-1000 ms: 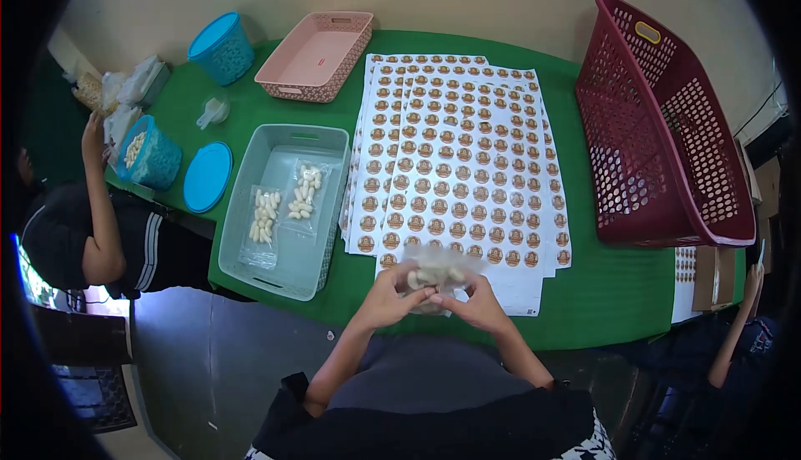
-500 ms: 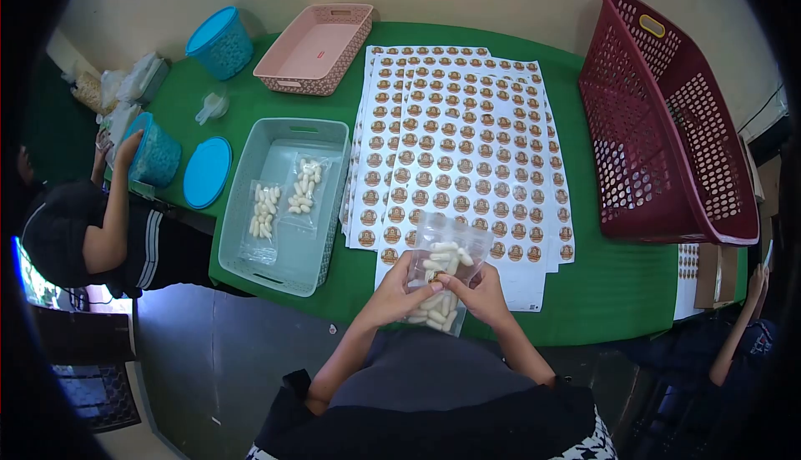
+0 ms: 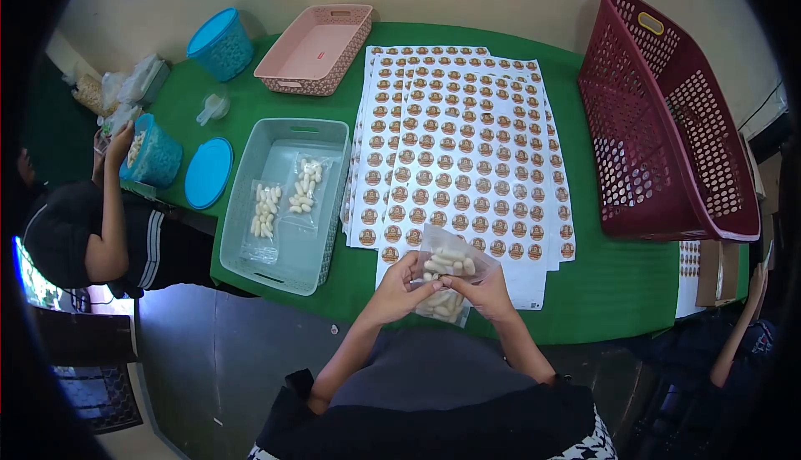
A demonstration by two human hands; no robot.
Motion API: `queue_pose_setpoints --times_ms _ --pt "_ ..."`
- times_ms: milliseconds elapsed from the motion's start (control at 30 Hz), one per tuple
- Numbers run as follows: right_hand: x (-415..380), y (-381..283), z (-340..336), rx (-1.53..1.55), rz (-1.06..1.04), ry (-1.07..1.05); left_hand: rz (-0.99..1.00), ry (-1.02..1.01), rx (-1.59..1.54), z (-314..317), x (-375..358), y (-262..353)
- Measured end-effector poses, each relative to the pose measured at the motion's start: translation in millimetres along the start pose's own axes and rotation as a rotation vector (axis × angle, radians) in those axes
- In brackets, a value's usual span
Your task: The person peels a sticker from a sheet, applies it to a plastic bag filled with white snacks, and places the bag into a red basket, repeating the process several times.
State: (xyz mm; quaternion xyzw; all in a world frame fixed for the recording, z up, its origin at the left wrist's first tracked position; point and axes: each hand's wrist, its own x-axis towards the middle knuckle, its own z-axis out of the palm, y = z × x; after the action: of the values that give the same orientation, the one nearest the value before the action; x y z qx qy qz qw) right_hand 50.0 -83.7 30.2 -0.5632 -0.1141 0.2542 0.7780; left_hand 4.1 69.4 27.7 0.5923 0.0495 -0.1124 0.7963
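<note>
Between my two hands is a clear plastic pouch [image 3: 451, 266] filled with white, capsule-shaped pieces. My left hand [image 3: 395, 295] grips the pouch's left side, with its thumb on the front. On the right side, my right hand [image 3: 486, 295] is closed on it too, and both thumbs meet near the middle. A small brown-gold spot shows faintly by the thumbs; the fingers partly hide it. Beneath and beyond the pouch lie overlapping white sheets [image 3: 467, 160] of round brown stickers. Left of them, a pale green basket [image 3: 275, 155] holds two similar filled pouches [image 3: 265, 216].
A pink basket [image 3: 317, 43] stands at the back, near a lidded blue tub [image 3: 224, 51], a clear scoop [image 3: 214, 109] and a blue lid [image 3: 209, 173]. At left, a co-worker's hand [image 3: 119, 145] is by another blue tub [image 3: 160, 155]. A tall maroon basket [image 3: 622, 139] stands right.
The pouch has tilted in my hands, its top leaning further right, and my right hand has shifted slightly. The co-worker's hand has moved left, and white contents now show in that blue tub.
</note>
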Motion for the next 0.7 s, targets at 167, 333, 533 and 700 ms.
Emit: queue_pose_setpoints --times_ms 167,333,533,700 --pt "-2.5 8.3 -9.1 -0.007 0.096 0.038 0.013 0.036 0.004 2.4 -0.8 -2.2" --pt "-3.4 15.0 -9.4 -0.068 0.045 0.029 0.053 0.027 0.076 -3.6 -1.0 -5.7" --pt "1.4 7.9 -3.0 -0.05 0.084 0.034 -0.051 0.044 0.045 -3.1 -4.0 3.0" --pt "0.5 3.1 0.8 0.019 0.218 0.017 -0.018 0.099 0.131 -1.7 -1.5 7.6"
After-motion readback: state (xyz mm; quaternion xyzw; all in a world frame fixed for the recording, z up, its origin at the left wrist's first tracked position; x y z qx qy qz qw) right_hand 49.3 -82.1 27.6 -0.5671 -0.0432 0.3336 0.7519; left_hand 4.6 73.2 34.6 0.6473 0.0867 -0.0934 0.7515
